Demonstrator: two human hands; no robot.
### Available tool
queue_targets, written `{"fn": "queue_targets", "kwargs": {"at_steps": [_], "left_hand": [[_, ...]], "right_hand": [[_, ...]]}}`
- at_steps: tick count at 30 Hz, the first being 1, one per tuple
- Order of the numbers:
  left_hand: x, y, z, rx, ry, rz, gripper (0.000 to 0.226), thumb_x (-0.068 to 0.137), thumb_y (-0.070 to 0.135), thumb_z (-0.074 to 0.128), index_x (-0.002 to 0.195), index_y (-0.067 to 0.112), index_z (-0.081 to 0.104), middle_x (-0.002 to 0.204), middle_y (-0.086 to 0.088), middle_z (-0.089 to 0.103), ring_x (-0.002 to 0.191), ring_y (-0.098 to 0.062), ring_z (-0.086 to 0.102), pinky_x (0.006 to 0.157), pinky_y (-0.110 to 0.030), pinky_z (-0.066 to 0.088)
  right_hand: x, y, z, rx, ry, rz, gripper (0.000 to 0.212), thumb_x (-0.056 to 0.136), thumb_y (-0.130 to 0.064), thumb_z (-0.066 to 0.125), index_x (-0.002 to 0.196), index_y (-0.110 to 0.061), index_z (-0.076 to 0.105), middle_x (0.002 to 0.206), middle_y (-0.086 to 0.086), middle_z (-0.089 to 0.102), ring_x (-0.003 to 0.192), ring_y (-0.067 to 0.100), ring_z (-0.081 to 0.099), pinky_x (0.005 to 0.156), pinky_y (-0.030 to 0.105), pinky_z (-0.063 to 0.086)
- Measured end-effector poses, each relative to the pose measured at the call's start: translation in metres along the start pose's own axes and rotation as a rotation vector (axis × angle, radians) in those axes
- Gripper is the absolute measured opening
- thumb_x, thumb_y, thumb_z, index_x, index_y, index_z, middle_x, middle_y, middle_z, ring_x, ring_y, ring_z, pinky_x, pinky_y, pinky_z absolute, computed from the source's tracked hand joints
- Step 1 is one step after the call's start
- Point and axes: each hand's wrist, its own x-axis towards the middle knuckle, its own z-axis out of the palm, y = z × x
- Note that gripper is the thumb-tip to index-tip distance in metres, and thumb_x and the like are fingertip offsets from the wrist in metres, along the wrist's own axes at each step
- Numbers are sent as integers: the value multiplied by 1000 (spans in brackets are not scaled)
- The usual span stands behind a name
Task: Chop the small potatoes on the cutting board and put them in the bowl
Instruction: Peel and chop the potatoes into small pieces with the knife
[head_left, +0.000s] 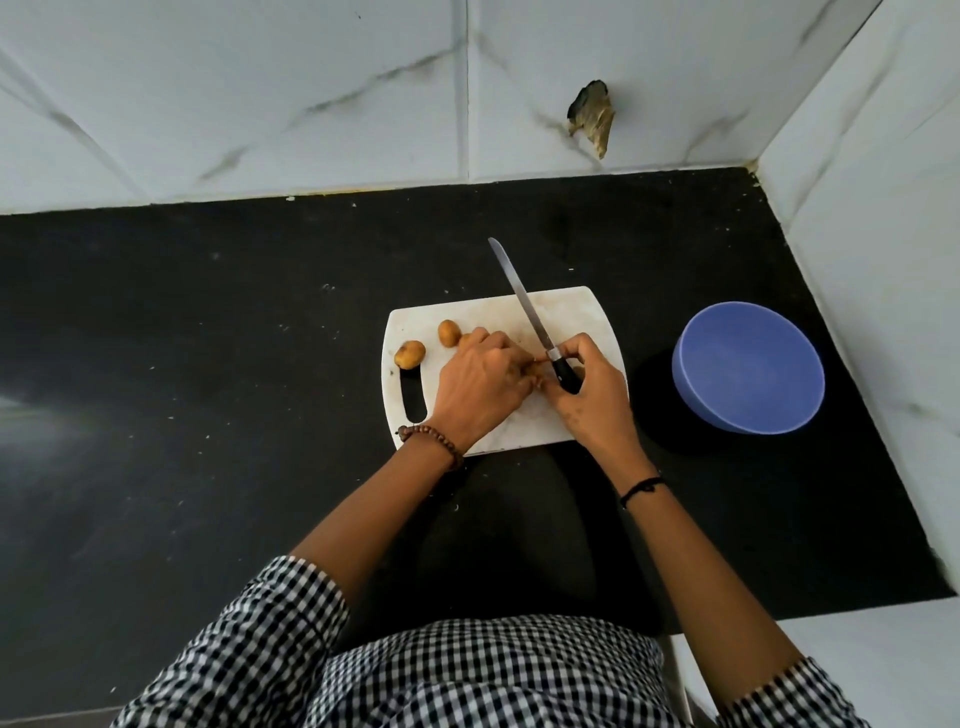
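Note:
A white cutting board (566, 312) lies on the black counter. Two small brown potatoes sit on its left part, one (410, 354) near the handle slot and one (449, 332) further back. A third potato (467, 339) peeks out behind my left hand (480, 382). That hand is curled over something at the board's middle, which its fingers hide. My right hand (589, 389) grips the black handle of a long knife (519, 299); the blade points away to the back left. An empty blue bowl (748, 366) stands right of the board.
White marble-look tiled walls (311, 93) close the counter at the back and on the right, forming a corner behind the bowl. A broken hole (592, 117) shows in the back wall. Black counter (208, 364) spreads left of the board.

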Motion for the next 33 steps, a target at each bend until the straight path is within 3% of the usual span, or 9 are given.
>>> {"fn": "queue_targets", "kwargs": {"at_steps": [5,8,10,15,19,29,33], "left_hand": [[4,-2,1,-31,20,-4,21,81,30,68,101,24,70,97,7,66,89,-11,44,68,-21,30],[9,0,0,-54,44,19,20,82,30,69,100,22,69,95,7,68,91,-12,47,71,-25,36],[11,1,2,-58,57,31,20,83,30,69,101,22,69,95,7,69,92,-14,49,73,-29,40],[8,-1,10,-65,109,26,23,78,32,74,98,22,69,88,7,70,87,-16,51,72,-32,40],[8,-1,10,-60,121,22,22,78,35,74,97,25,69,85,8,69,85,-15,52,72,-27,34],[13,7,10,-78,108,-17,22,77,40,75,93,25,71,83,9,69,82,-11,55,73,-28,38],[14,8,11,-118,72,-11,22,76,38,76,93,25,72,82,9,69,77,-9,61,72,-35,49]], "right_hand": [[4,1,1,41,29,1,23,87,-16,74,104,-18,59,100,-10,65,93,3,60,75,5,45],[9,0,-1,47,63,16,25,86,-13,74,104,-19,58,101,-9,64,92,0,59,73,3,44],[9,-1,-2,62,86,58,28,85,-14,75,106,-21,57,103,-10,62,93,3,60,74,9,47],[-7,-4,-7,136,114,162,24,91,-32,67,107,-20,55,96,-11,60,87,-2,57,66,9,44],[-23,-2,-5,101,82,193,32,97,-54,49,105,-23,55,88,-7,62,78,7,61,64,18,44],[-37,1,0,-91,65,116,30,104,-41,39,115,-17,54,88,-5,60,77,8,61,59,15,46],[-38,1,-3,-79,52,117,29,104,-41,39,118,-20,53,89,-6,60,76,8,60,58,13,43]]}}
